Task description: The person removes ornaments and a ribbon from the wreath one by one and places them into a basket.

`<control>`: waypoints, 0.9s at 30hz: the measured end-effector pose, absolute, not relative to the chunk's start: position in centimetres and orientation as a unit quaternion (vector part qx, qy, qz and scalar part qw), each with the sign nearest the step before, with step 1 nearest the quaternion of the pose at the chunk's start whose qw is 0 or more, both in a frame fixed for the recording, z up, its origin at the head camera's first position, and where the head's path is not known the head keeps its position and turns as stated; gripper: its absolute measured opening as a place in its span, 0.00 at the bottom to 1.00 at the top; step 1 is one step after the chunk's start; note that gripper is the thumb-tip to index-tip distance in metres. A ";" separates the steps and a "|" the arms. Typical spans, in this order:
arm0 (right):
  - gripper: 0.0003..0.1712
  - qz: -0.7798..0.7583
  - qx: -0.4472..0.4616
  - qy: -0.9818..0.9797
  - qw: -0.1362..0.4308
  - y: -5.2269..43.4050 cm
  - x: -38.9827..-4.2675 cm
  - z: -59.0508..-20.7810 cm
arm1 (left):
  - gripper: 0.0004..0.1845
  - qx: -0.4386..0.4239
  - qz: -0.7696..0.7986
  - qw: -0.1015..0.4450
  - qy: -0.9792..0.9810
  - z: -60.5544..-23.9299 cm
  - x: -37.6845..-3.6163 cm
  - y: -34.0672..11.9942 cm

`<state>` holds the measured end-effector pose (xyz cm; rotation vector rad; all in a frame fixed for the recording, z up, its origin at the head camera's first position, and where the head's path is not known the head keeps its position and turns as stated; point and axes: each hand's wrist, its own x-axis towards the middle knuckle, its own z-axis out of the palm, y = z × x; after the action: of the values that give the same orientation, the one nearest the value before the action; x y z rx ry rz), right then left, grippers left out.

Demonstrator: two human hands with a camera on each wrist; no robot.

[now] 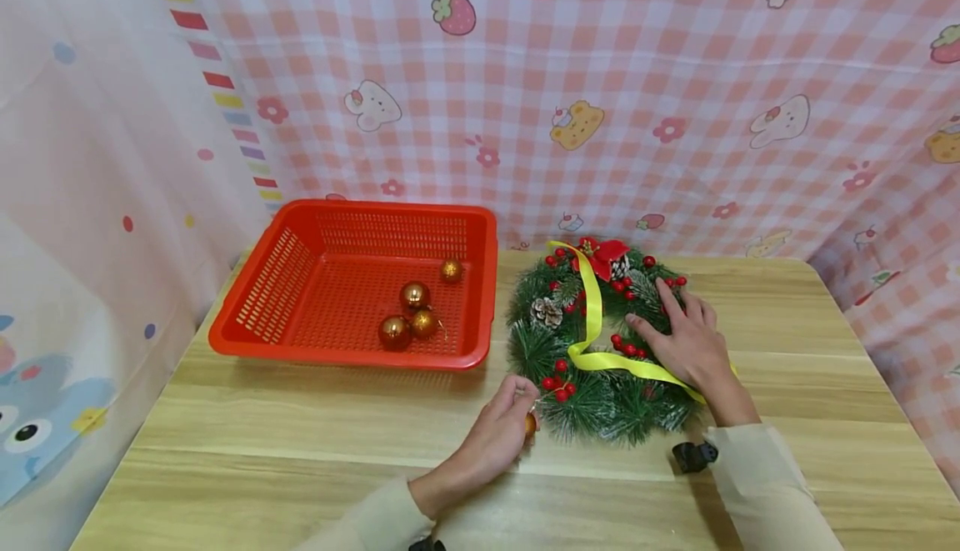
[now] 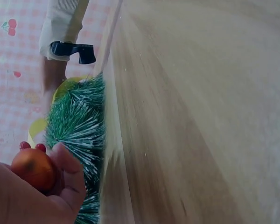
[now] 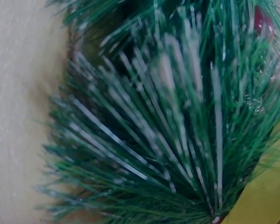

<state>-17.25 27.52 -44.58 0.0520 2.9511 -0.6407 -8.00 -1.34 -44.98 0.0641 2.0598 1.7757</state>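
Red basket, gold baubles, green wreath (yellow ribbon), pink-checked backdrop

Bauble mostly hidden by left hand – wreath blurred, cropped in right wrist view.

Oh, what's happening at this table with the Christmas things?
A person sits at a light wooden table. Their right hand rests flat, fingers spread, on a green pine wreath with red berries, pine cones and a yellow ribbon. Their left hand grips a small gold-orange bauble right at the wreath's near-left edge. Further left stands a red plastic basket with four shiny gold baubles lying in it.
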 end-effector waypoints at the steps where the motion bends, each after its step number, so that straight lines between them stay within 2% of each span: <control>1: 0.52 -0.211 0.017 0.975 0.061 27.5 -17.3 -44.6 | 0.10 0.021 0.646 0.210 0.733 -45.0 -8.0 -1.3; 4: 0.52 -0.212 0.018 0.975 0.061 27.5 -17.2 -44.6 | 0.07 0.022 0.671 0.209 0.711 -45.1 -7.9 -1.1; 13: 0.52 -0.219 0.021 0.974 0.055 27.5 -17.3 -44.6 | 0.15 0.054 0.646 0.168 0.743 -45.4 -7.9 -0.9; 21: 0.52 -0.222 0.022 0.973 0.063 27.5 -17.3 -44.6 | 0.08 0.019 0.664 0.146 0.733 -45.6 -8.0 -0.5; 27: 0.52 -0.221 0.023 0.973 0.067 27.4 -17.3 -44.5 | 0.11 0.011 0.682 0.146 0.716 -45.6 -8.0 -0.3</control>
<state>-17.27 27.44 -44.49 0.0707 2.9321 -0.6662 -8.03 -0.29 -45.63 0.0324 2.0622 1.9653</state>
